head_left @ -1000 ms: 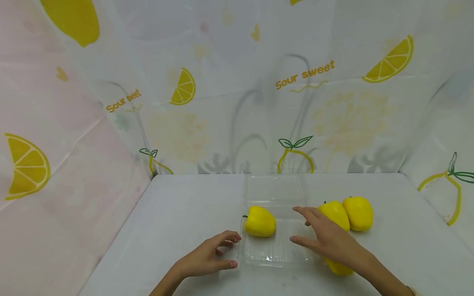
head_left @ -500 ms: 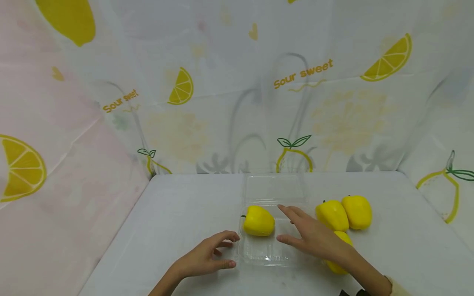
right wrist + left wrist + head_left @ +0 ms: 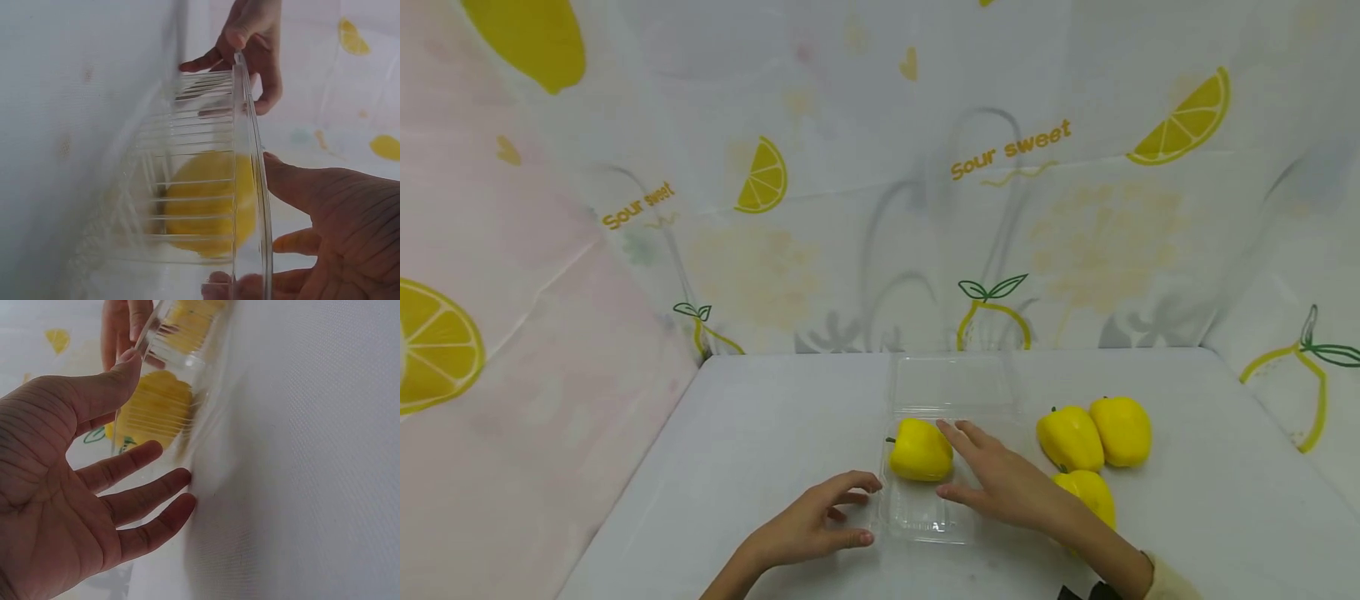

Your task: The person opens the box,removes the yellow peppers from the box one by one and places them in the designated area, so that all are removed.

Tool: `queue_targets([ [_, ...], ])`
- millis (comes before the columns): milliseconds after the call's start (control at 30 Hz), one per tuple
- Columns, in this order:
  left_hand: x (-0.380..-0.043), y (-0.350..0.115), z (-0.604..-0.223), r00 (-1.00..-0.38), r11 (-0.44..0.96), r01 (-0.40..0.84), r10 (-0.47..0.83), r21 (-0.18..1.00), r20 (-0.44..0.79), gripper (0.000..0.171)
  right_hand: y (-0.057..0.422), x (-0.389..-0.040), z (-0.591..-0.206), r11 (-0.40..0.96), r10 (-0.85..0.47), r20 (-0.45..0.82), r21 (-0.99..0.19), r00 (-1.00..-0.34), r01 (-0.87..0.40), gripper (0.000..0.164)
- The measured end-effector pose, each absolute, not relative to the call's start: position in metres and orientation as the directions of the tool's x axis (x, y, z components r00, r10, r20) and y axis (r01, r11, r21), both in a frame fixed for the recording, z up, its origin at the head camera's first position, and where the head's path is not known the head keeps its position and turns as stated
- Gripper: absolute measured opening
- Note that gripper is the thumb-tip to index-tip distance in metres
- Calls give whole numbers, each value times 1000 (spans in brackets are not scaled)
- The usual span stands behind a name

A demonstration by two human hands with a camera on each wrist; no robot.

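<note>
A clear plastic clamshell container (image 3: 917,527) lies unfolded on the white table, its lid (image 3: 953,383) flat toward the back. Inside its left half sits a yellow bell pepper (image 3: 921,452) with a green stem pointing left. My right hand (image 3: 1003,485) hovers over the container with fingers spread, fingertips close to the pepper's right side; contact cannot be told. In the right wrist view the pepper (image 3: 209,203) shows through the ribbed wall. At the container's left edge, my left hand (image 3: 816,523) stays loosely curved around nothing, fingertips beside the rim (image 3: 147,337).
To the right of the container, three more yellow bell peppers lie grouped: one at the left (image 3: 1070,440), one at the back right (image 3: 1122,432) and one in front (image 3: 1090,493), partly behind my right forearm. A lemon-printed cloth (image 3: 850,250) walls the table's back and sides.
My right hand has moved left, from beside the grouped peppers to the pepper in the container. My left hand and the peppers have stayed about where they were.
</note>
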State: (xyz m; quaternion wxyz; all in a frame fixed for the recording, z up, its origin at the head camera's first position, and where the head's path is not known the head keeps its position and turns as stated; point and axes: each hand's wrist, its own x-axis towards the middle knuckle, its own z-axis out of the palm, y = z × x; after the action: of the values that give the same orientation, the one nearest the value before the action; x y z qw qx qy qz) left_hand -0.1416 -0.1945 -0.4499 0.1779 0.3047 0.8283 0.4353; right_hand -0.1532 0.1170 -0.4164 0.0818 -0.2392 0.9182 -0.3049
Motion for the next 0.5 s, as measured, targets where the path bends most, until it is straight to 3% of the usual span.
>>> queue_targets([
  [500,-143,-197,-450,-743,425,350,669,835,-29,59,93,-154,-431,706,-453,71,-580,-889,-406,76],
])
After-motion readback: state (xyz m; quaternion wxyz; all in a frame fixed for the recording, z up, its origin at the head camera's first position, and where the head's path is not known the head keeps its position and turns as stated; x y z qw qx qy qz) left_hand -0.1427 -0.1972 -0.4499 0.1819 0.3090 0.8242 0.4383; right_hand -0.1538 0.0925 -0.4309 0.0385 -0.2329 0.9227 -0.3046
